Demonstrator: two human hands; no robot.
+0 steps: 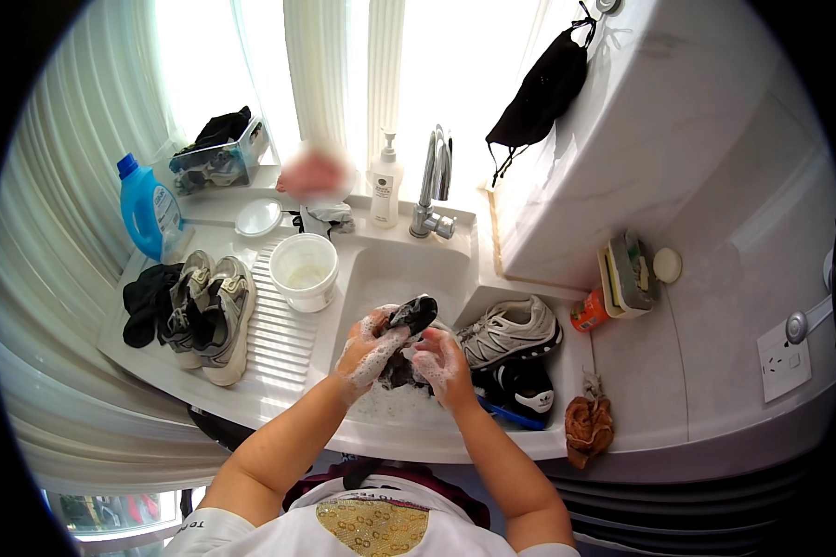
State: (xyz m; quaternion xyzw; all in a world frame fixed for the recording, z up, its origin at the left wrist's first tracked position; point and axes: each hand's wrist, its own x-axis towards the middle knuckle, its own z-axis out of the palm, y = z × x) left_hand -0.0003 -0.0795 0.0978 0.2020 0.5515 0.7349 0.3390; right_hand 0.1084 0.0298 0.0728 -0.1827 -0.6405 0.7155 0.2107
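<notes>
A small black fabric item, wet and lathered, was held over the middle of the white moulded sink basin, its upper end sticking up between the two soapy hands. The left hand was closed around its near side and the right hand gripped it from the other, both coated in foam — and that foam looked like the main hazard: slick fingers could let the piece slip down into the basin. Suds flung off by hard rubbing might also land on the grey-and-white mesh running shoe lying on the sink's right edge, or on the black shoe with white trim just below it at the front right corner. A white plastic tub stood on the ribbed drainboard beside the basin's left edge, close to the left forearm — a wide elbow swing could tip it. The pair of grey worn trainers farther left seemed safely out of reach.
</notes>
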